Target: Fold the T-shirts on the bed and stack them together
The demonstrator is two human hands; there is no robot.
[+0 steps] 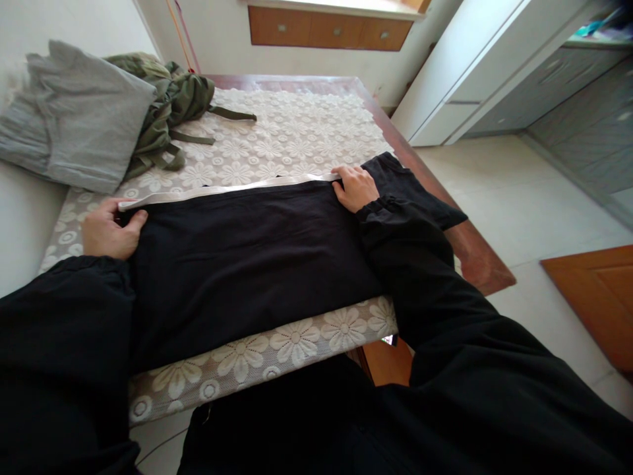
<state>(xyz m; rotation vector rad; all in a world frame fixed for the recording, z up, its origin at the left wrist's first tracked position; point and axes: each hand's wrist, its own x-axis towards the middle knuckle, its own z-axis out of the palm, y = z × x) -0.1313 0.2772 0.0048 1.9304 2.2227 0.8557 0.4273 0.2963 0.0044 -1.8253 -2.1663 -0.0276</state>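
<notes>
along the near side of the table [477, 260] i have the black garment [247, 264] lying flat, its white band [237, 191] lining the far edge. my left hand [109, 231] pinches the band's left end, thumb on top, fingers curled behind; my right hand [357, 188] pinches near the other end, though i cannot tell how firmly. if one pinch gave first, i judge the band could slacken and skew; a hard pull could ruck the lace tablecloth [297, 336] underneath. just past the right hand, black cloth [410, 188] lies where my right sleeve [420, 251] might drag it crooked. farther off, olive-green strapped cloth [190, 95] sits beside a grey garment [89, 112].
</notes>
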